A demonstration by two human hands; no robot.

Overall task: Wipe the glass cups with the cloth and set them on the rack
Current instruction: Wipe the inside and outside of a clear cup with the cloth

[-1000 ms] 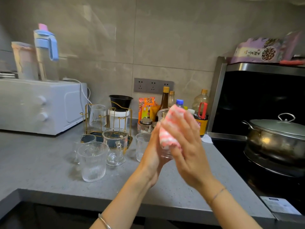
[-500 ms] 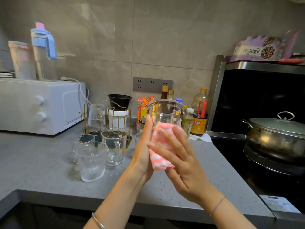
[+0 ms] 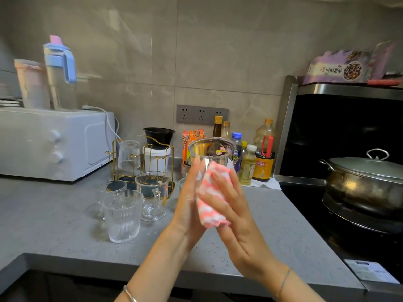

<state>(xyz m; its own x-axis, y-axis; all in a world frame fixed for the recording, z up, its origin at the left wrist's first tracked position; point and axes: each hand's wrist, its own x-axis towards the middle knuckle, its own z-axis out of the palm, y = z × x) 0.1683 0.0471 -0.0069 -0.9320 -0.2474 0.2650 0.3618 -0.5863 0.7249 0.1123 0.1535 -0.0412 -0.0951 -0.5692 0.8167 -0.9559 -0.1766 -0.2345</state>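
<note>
Holding one clear glass cup [image 3: 212, 152] right of the gold wire rack [image 3: 139, 162], I see my left hand [image 3: 187, 205] flat against it, fingers straight. My right hand [image 3: 235, 221], fingers extended, presses one pink-and-white cloth [image 3: 207, 205] on. One upturned glass [image 3: 128, 155] sits on the rack; three standing glasses [image 3: 122, 216] wait before it.

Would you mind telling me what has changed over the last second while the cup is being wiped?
The right hand slid the pink cloth down from the top of the glass cup to its lower side, baring the rim. The left hand kept pressing the cup's other side; nothing was let go. The other cups on the counter and the rack stayed put.
</note>
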